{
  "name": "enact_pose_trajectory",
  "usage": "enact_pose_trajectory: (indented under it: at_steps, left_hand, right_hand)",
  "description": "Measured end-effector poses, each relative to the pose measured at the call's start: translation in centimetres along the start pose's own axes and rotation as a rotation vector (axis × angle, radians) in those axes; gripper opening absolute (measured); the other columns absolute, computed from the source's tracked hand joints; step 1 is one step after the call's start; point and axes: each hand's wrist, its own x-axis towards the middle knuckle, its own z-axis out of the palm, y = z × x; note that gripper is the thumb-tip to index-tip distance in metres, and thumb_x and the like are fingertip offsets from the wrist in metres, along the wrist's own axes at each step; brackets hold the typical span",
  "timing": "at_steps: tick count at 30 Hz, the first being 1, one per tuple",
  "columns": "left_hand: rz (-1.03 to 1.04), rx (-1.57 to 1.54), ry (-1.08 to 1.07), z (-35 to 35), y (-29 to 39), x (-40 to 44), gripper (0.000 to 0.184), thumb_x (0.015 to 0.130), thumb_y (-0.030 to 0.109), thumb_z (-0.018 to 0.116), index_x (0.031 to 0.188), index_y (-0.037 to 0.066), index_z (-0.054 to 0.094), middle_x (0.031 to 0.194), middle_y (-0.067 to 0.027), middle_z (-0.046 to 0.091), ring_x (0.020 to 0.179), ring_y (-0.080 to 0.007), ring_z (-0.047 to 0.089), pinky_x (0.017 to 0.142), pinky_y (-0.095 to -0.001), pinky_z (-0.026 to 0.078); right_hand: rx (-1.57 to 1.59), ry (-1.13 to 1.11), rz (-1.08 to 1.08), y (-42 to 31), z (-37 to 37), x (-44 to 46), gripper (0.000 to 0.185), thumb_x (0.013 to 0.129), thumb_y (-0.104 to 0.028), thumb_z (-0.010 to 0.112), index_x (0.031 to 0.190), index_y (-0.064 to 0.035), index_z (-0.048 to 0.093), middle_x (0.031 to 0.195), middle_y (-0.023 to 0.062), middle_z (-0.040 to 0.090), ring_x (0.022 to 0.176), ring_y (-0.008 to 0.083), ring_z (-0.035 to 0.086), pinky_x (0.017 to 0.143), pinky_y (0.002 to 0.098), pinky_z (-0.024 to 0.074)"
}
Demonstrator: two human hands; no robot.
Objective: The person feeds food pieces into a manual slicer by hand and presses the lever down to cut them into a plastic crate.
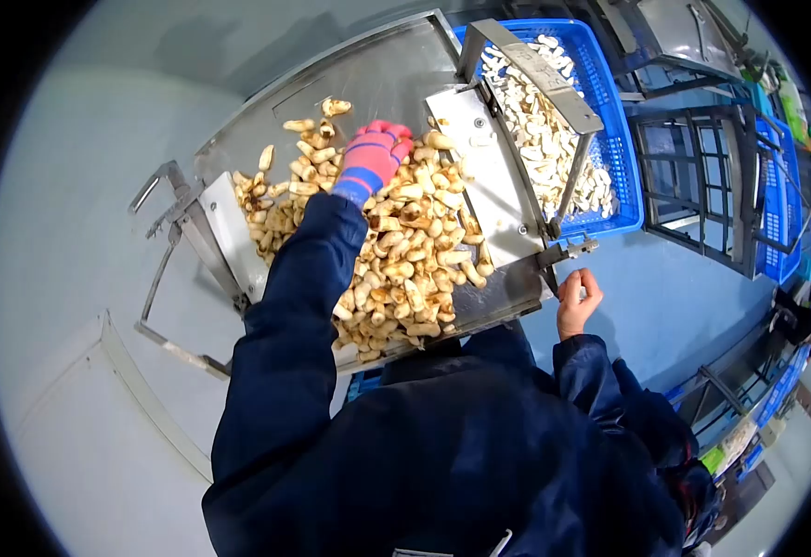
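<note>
My left hand (375,156), in a pink and blue striped glove, rests on the far part of a heap of stubby pale-brown mushrooms (401,269). Its fingers are curled down; what is under them is hidden. The heap covers much of a metal tray table (377,74). My right hand (579,302) is bare and closed, fingertips drawn together, just below the end of a metal bar fitting (568,251) at the tray's right edge. Anything inside its fingers is too small to make out. A white board (493,176) lies between the mushrooms and a metal frame with a blade-like bar (540,79).
Beyond the frame stands a blue basket (630,186) of sliced white pieces (549,130). A bent metal bracket (187,218) juts out at left. Metal racks (693,176) and more blue baskets (777,195) stand at right. Someone in dark clothing (800,320) is at far right.
</note>
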Motion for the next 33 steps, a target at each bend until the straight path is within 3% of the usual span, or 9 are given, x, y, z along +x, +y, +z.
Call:
enact_pose_trajectory:
  at_steps: [4,8,11,12,13,18,22,25,33]
  left_hand:
    - [0.094,-0.118,0.131,1.0,1.8,-5.4,0.035,0.085,0.029,0.056,0.119,0.017,0.055,0.124,-0.0152,0.048,0.112,-0.0349,0.045,0.096,-0.041,0.037]
    - [0.144,0.097,0.239,-1.3,9.6,-11.4,0.039,0.082,0.035,0.058,0.118,0.019,0.056,0.128,-0.0102,0.046,0.121,-0.0309,0.039,0.102,-0.0477,0.026]
    - [0.131,-0.009,0.034,3.0,15.9,-15.4,0.04,0.077,0.029,0.06,0.113,0.011,0.055,0.111,-0.0089,0.053,0.101,-0.0291,0.051,0.083,-0.0415,0.043]
    - [0.145,-0.011,0.178,5.6,17.3,-16.9,0.041,0.076,0.027,0.06,0.113,0.011,0.053,0.104,-0.0099,0.054,0.097,-0.0285,0.052,0.077,-0.0408,0.044]
    - [0.025,0.042,0.026,6.5,19.0,-16.9,0.046,0.073,0.026,0.064,0.114,0.009,0.052,0.104,-0.0119,0.056,0.096,-0.0295,0.053,0.079,-0.0401,0.045]
    - [-0.267,0.2,0.031,11.7,19.9,-15.7,0.049,0.073,0.025,0.064,0.116,0.007,0.047,0.1,-0.0126,0.056,0.092,-0.0297,0.053,0.075,-0.0395,0.045]
    - [-0.493,-0.382,0.212,9.1,21.3,-16.3,0.033,0.079,0.018,0.06,0.109,0.006,0.052,0.099,-0.0173,0.059,0.089,-0.0333,0.056,0.077,-0.0419,0.046]
    - [-0.354,-0.517,0.511,9.5,21.0,-12.2,0.039,0.075,0.015,0.066,0.111,0.007,0.052,0.102,-0.0155,0.059,0.092,-0.0326,0.056,0.08,-0.0392,0.046]
    - [-0.397,-0.431,0.444,12.4,21.2,-3.4,0.041,0.074,0.005,0.059,0.115,0.008,0.054,0.103,-0.018,0.056,0.089,-0.0363,0.057,0.076,-0.0403,0.048]
  right_hand:
    - [-0.004,-0.101,0.005,0.5,-0.5,0.3,0.021,0.081,-0.006,0.052,0.062,0.0009,0.046,0.05,0.0033,0.038,0.052,0.0069,0.034,0.045,0.0281,0.029]
    - [-0.041,-0.195,-0.109,0.5,-0.9,0.9,0.019,0.08,-0.006,0.056,0.064,0.0009,0.049,0.051,0.0061,0.041,0.051,0.0093,0.037,0.047,0.0288,0.0337]
    - [-0.098,-0.232,-0.193,-0.9,-1.2,1.2,0.018,0.08,-0.006,0.056,0.064,0.0011,0.05,0.051,0.0086,0.042,0.049,0.0111,0.037,0.047,0.0291,0.0342]
    - [-0.111,-0.258,-0.207,-1.0,-1.3,1.4,0.018,0.08,-0.006,0.057,0.065,0.0013,0.051,0.052,0.0107,0.043,0.048,0.0133,0.038,0.047,0.03,0.0352]
    - [-0.086,-0.302,-0.182,-0.8,-1.3,1.5,0.019,0.08,-0.007,0.057,0.065,0.0014,0.051,0.052,0.0103,0.043,0.048,0.0128,0.038,0.047,0.0301,0.0356]
    - [-0.015,-0.478,-0.085,-0.6,-2.1,2.1,0.019,0.081,-0.01,0.059,0.067,0.0022,0.053,0.054,0.0076,0.045,0.056,0.0086,0.04,0.051,0.0291,0.0386]
    - [-0.016,-0.564,-0.036,-2.1,-2.6,2.5,0.019,0.08,-0.011,0.061,0.068,0.002,0.053,0.055,0.0066,0.047,0.058,0.0075,0.04,0.053,0.0279,0.0387]
    - [0.017,-0.566,-0.005,-4.0,-2.6,2.8,0.02,0.081,-0.01,0.061,0.068,0.0019,0.052,0.054,0.0062,0.046,0.057,0.0078,0.039,0.052,0.0283,0.0374]
    - [-0.001,-0.494,-0.13,-5.4,-2.2,3.0,0.021,0.08,-0.01,0.06,0.066,0.0022,0.051,0.054,0.0089,0.045,0.056,0.0088,0.038,0.051,0.0298,0.037]
